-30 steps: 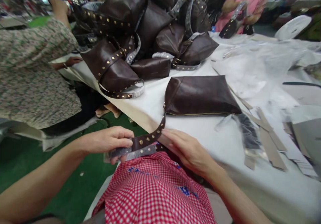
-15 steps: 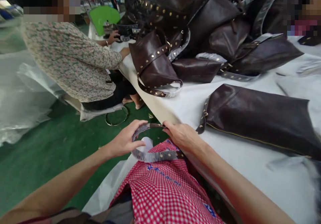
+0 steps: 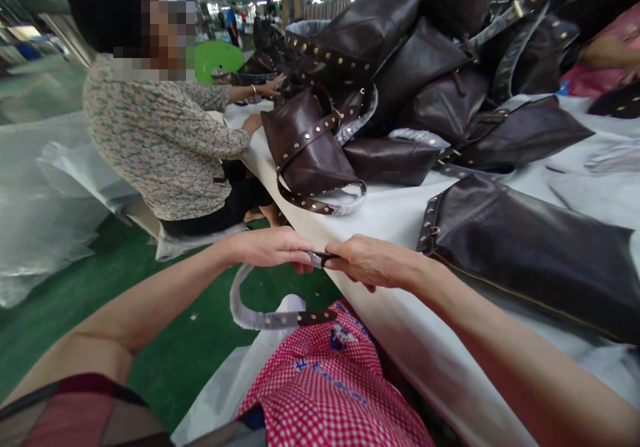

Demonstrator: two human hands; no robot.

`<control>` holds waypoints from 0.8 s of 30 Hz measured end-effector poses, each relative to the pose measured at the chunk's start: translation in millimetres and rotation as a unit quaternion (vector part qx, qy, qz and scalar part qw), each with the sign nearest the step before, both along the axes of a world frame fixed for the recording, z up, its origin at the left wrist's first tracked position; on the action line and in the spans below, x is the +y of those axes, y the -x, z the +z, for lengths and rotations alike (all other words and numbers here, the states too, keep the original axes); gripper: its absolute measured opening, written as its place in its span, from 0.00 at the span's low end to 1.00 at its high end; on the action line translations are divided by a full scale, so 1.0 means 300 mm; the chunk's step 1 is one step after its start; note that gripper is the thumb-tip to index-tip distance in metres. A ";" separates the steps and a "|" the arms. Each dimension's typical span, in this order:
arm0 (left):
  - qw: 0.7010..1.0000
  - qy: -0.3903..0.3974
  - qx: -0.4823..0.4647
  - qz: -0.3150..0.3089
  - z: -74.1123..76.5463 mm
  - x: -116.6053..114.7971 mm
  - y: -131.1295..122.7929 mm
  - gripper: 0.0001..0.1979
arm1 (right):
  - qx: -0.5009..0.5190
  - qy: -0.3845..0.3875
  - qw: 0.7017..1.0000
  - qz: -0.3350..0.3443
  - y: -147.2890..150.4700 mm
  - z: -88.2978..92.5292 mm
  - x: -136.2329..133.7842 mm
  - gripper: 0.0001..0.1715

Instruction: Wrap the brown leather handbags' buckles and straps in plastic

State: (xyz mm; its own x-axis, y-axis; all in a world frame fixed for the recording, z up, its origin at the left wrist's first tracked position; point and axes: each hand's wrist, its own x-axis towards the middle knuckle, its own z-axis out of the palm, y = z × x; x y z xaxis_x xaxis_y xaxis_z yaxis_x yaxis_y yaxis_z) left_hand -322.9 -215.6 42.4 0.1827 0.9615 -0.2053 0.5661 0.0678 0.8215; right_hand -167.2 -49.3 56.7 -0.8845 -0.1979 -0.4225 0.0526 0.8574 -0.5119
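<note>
The person's left hand (image 3: 280, 247) and right hand (image 3: 370, 260) both grip the studded strap (image 3: 319, 259), a short stretch showing between them; its plastic-wrapped loop hangs below the left forearm, left of a dark bag (image 3: 530, 253) on the surface (image 3: 395, 210).

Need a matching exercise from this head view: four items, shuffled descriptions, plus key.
Items:
1. Studded strap
2. Apron
3. Floor
4. Seated co-worker's sleeve

Descriptions:
A. Green
B. Small floral print
C. Held by the left hand and right hand, partly wrapped in clear film
D. Red-and-white check with blue lettering

Pairs: 1-C, 2-D, 3-A, 4-B
</note>
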 end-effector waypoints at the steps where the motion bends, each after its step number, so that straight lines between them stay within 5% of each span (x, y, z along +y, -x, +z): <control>1: 1.000 0.007 -0.012 -0.002 -0.011 0.023 0.000 0.12 | 0.000 0.010 1.000 -0.003 0.001 -0.003 0.007 0.16; 6: 0.997 0.051 -0.056 -0.004 -0.068 0.044 0.052 0.14 | 0.087 -0.058 0.994 -0.019 -0.062 -0.075 0.080 0.06; 12: 0.998 0.061 -0.007 -0.012 -0.087 0.037 0.104 0.13 | 0.115 -0.163 0.979 -0.052 -0.096 -0.146 0.127 0.12; 18: 0.999 0.026 0.003 -0.028 -0.125 0.169 0.012 0.14 | 0.117 -0.209 0.970 -0.044 -0.058 -0.118 0.114 0.12; 24: 0.999 0.001 0.027 -0.025 -0.175 0.256 -0.045 0.14 | 0.141 -0.210 0.966 -0.046 -0.098 -0.165 0.139 0.12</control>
State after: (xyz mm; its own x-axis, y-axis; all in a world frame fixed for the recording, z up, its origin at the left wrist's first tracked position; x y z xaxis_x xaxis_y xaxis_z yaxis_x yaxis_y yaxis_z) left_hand -309.3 -138.8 -10.1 0.2191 0.9510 -0.2180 0.6126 0.0398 0.7894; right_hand -137.7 -7.6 7.3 -0.9820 0.0230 -0.1877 0.0471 0.9910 -0.1249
